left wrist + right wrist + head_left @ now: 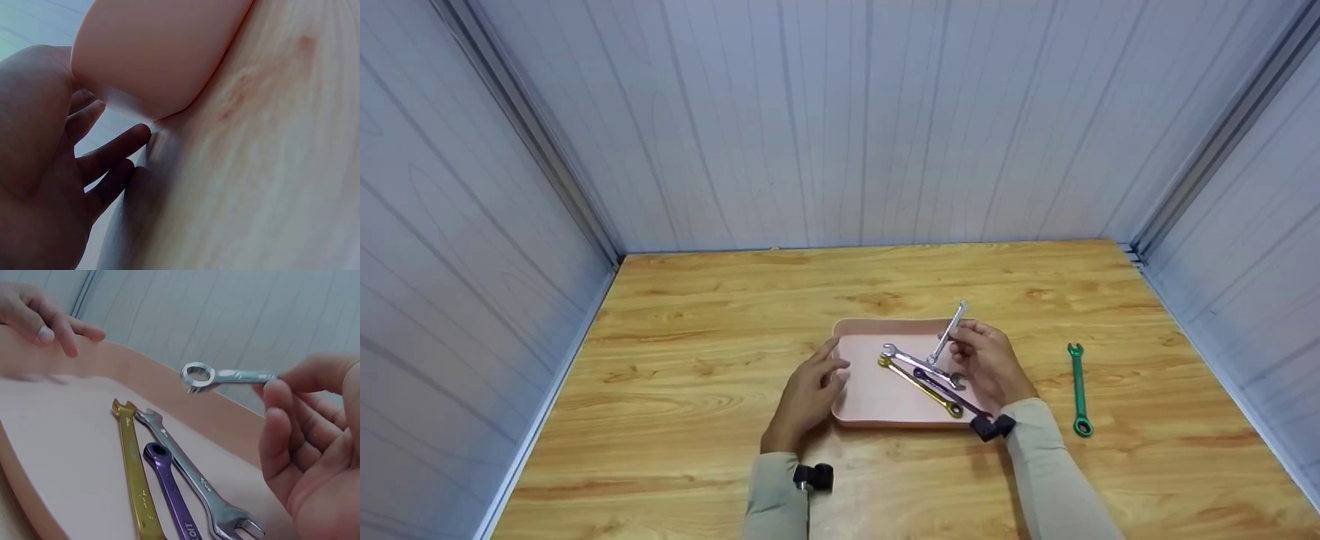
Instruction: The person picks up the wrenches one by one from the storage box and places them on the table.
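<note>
My right hand (986, 358) pinches a small silver combination wrench (949, 334) between thumb and fingers above the pink tray (859, 405). Its ring end (198, 374) points away from the hand in the right wrist view. Inside the tray lie a larger silver wrench (194, 475), a gold wrench (134, 478) and a purple wrench (169, 492), close beside one another. At the tray's left side is my left hand (808, 394), its fingers loosely extended and some reaching over the rim. In the left wrist view, the left fingers (115, 149) spread beside the tray's outer wall.
A green combination wrench (1079, 390) lies on the wooden table (697, 390), to the right of the tray and the right forearm. Pale panelled walls (825, 127) rise behind the table and at both sides.
</note>
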Motion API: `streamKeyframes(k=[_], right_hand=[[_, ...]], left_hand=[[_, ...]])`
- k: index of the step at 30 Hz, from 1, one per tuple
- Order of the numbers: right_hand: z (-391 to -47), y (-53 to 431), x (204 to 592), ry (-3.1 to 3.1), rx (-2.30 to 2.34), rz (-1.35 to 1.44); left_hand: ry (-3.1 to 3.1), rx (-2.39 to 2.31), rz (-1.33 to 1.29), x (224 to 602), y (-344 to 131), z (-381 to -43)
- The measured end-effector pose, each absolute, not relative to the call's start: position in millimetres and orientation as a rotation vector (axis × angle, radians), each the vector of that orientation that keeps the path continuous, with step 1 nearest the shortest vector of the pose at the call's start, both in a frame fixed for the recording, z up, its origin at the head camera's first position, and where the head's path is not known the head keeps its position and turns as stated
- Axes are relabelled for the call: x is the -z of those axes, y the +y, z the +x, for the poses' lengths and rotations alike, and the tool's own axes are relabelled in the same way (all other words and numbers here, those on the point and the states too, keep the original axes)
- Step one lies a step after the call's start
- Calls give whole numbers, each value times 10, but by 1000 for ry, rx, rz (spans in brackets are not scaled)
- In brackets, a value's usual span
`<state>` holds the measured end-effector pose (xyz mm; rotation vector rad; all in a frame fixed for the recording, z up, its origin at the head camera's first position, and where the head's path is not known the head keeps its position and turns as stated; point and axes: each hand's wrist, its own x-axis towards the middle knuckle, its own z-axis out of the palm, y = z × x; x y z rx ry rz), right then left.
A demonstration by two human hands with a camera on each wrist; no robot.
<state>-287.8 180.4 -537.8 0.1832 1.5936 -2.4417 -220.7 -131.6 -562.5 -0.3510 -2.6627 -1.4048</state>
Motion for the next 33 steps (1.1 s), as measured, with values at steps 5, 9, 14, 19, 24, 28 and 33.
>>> streamKeyframes(k=[5,9,14,19,24,28,33], right_hand=[[-2821,1845,5344,1436,2539,154],[-2788,1861,5298,1488,2500,135],[-2771,1891,5248,1560,2463,162],[-2742,1910,5221,1622,2431,218],[-2697,1908,5180,1668,2421,276],[-2664,1923,5134,1705,2422,336],[-2640,1969,5101,1727,2419,353]], left_hand=[[-2667,1408,-332,5634,-1322,-2205],[-2665,1398,-333,5635,-1330,-2215],[-2671,1414,-309,5629,-1310,-2222],[-2658,1391,-345,5628,-1298,-2212],[-2646,1396,-340,5615,-1310,-2199],[-2658,1393,-337,5616,-1304,-2204],[-2663,1418,-313,5620,-1291,-2199]])
